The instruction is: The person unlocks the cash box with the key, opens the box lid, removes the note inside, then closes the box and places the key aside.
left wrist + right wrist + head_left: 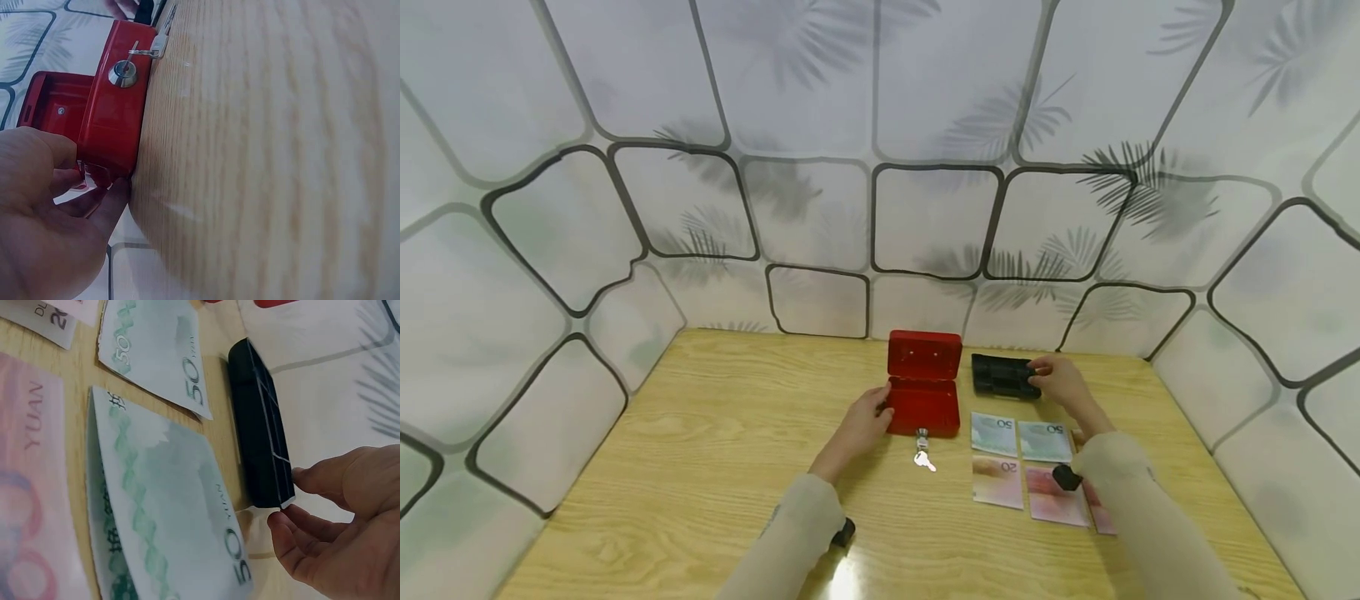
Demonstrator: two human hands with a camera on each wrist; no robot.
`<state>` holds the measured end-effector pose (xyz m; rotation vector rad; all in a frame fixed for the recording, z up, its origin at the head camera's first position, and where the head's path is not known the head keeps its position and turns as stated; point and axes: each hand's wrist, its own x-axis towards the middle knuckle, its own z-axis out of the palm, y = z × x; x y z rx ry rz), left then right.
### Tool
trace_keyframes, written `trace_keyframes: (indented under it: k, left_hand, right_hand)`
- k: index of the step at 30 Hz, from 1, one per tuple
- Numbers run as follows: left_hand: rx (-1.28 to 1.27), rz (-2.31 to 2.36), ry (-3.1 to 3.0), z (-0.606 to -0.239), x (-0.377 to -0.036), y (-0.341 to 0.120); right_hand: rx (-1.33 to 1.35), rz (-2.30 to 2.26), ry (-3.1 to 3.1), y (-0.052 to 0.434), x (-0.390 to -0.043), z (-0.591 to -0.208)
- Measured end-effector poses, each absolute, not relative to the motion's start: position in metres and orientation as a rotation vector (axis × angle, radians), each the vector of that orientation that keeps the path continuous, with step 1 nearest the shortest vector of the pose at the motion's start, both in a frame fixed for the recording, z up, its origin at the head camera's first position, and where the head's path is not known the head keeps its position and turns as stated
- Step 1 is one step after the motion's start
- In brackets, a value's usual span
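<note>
A small red cash box (923,405) stands on the table with its lid (923,356) raised at the back. My left hand (863,422) grips the box's left end, thumb at the upper edge and fingers against the side. From the front lock (123,74) hangs a key ring with keys (925,460). To the right of the box is a black compartment tray (991,366), which looks like a coin tray. My right hand (340,519) pinches its right end between thumb and fingers. I cannot make out anything inside the box or the tray.
Banknotes lie in rows in front of the tray: green 50s (992,431), a brownish 20 (997,479) and pink notes (1051,483). One green note (169,487) is folded. Patterned cloth walls (820,300) enclose the wooden table (700,467) at the back and sides.
</note>
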<state>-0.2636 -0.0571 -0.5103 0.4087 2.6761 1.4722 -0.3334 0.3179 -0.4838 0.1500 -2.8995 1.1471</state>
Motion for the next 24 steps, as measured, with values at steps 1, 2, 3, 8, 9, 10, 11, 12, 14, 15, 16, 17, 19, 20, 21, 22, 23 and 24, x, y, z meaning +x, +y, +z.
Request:
trace_keyframes:
  k: [1,2,3,8,9,10,11,12,14,15,16,17,19,20,21,22,23,24]
  left_hand:
    - [0.41,1.471,2.677,-0.51,-0.264,-0.057]
    - [0.412,1.469,2.68,-0.51,-0.264,-0.057]
    - [0.409,1.466,2.679,-0.51,-0.264,-0.057]
    - [0.403,1.468,2.676,-0.512,-0.264,-0.057]
    - [0.4,1.469,2.676,-0.511,-0.263,-0.057]
    - [0.403,1.472,2.679,-0.511,-0.263,-0.057]
    - [0.405,1.473,2.681,-0.511,-0.263,-0.057]
    - [0.405,1.473,2.682,-0.51,-0.262,-0.057]
    - [0.404,1.47,2.683,-0.51,-0.262,-0.057]
    - [0.404,1.473,2.682,-0.51,-0.262,-0.057]
    - [0.406,1.473,2.682,-0.51,-0.262,-0.057]
    - [0.407,1.473,2.681,-0.51,-0.263,-0.057]
    - [0.413,1.473,2.685,-0.51,-0.263,-0.057]
    - [0.419,1.471,2.69,-0.51,-0.263,-0.057]
    - [0.422,1.471,2.691,-0.51,-0.263,-0.057]
    - [0.423,1.468,2.693,-0.511,-0.263,-0.057]
    - [0.424,1.469,2.692,-0.511,-0.263,-0.057]
    - [0.426,1.471,2.693,-0.511,-0.263,-0.057]
  right_hand:
    - [0.142,1.149,-2.901,0.317,-0.334,-0.485]
    - [0.14,1.145,-2.903,0.317,-0.335,-0.486]
    - [0.143,1.132,-2.906,0.317,-0.336,-0.488]
    - [0.181,1.04,-2.92,0.315,-0.343,-0.498]
    - [0.188,1.011,-2.924,0.315,-0.343,-0.498]
    - [0.189,0.989,-2.932,0.314,-0.344,-0.499]
    - [0.19,0.966,-2.936,0.313,-0.344,-0.499]
    - [0.192,0.94,-2.941,0.312,-0.344,-0.499]
    - [0.19,0.893,-2.954,0.31,-0.343,-0.498]
    - [0.184,0.875,-2.967,0.31,-0.343,-0.497]
    - [0.184,0.858,-2.973,0.309,-0.343,-0.497]
    - [0.187,0.836,-2.978,0.308,-0.343,-0.497]
    - [0.187,0.799,-2.987,0.307,-0.343,-0.496]
    - [0.189,0.783,-2.989,0.307,-0.343,-0.496]
    - [0.185,0.776,-2.989,0.306,-0.343,-0.496]
    - [0.181,0.772,-2.988,0.306,-0.342,-0.496]
    - [0.177,0.77,-2.986,0.306,-0.342,-0.497]
    - [0.172,0.767,-2.982,0.306,-0.342,-0.497]
